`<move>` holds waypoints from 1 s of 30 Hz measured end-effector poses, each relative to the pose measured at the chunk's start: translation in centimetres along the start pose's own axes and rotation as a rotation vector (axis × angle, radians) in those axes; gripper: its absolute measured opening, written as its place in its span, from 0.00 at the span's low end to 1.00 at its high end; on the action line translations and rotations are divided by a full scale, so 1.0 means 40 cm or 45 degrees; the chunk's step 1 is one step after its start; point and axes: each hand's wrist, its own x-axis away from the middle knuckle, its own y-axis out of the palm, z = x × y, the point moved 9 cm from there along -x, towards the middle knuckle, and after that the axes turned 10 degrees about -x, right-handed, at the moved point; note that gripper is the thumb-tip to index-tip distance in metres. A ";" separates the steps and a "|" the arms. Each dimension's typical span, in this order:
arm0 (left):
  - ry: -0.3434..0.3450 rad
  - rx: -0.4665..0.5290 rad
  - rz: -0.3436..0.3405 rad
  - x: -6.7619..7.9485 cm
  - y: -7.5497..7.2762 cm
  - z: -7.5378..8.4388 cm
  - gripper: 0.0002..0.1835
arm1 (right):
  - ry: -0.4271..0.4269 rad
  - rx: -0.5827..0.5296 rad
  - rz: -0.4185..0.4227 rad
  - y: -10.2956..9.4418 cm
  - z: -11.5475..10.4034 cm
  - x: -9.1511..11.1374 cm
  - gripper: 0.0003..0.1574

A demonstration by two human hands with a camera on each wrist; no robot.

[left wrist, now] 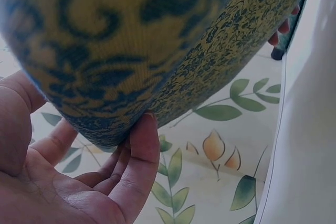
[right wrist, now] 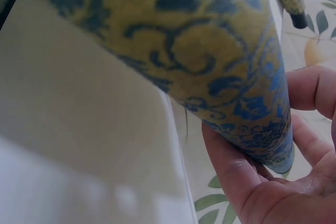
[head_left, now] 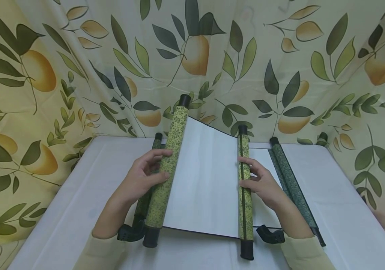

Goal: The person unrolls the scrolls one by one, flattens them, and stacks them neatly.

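A yellow-green patterned scroll with black end caps is held up, partly unrolled, its white paper (head_left: 206, 176) stretched between two rolled ends. My left hand (head_left: 142, 174) grips the thicker left roll (head_left: 170, 157), thumb in front and fingers curled round its outer side. On the other side, my right hand (head_left: 265, 182) pinches the thinner right roll (head_left: 245, 213) between thumb and fingers. The left roll leans with its top to the right; the right one stands nearly upright. In the wrist views, dark scrollwork covers the left roll (left wrist: 126, 66) and the right roll (right wrist: 210, 61) close up.
Beneath lies a second scroll with dark green rolls, its right roll (head_left: 295, 180) and left roll (head_left: 142, 208) on the white-covered table (head_left: 341, 210). The held scroll hides much of it. A curtain (head_left: 233, 75) printed with fruit and leaves hangs behind. Black wrist mounts (head_left: 270, 235) sit at both cuffs.
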 end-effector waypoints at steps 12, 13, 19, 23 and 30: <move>0.011 0.010 0.006 0.001 -0.003 0.005 0.27 | 0.011 -0.019 0.019 -0.010 0.000 0.000 0.47; 0.011 0.011 0.007 0.001 -0.003 0.005 0.27 | 0.011 -0.023 0.017 -0.009 0.001 -0.001 0.47; 0.000 0.022 0.012 0.004 -0.005 0.009 0.28 | 0.006 -0.005 0.023 -0.016 0.002 0.001 0.47; -0.002 0.019 0.014 0.004 -0.007 0.006 0.28 | 0.004 0.005 0.030 -0.021 0.001 0.004 0.47; 0.004 0.020 0.016 0.004 -0.008 0.009 0.28 | 0.018 0.032 0.051 -0.032 0.001 0.005 0.48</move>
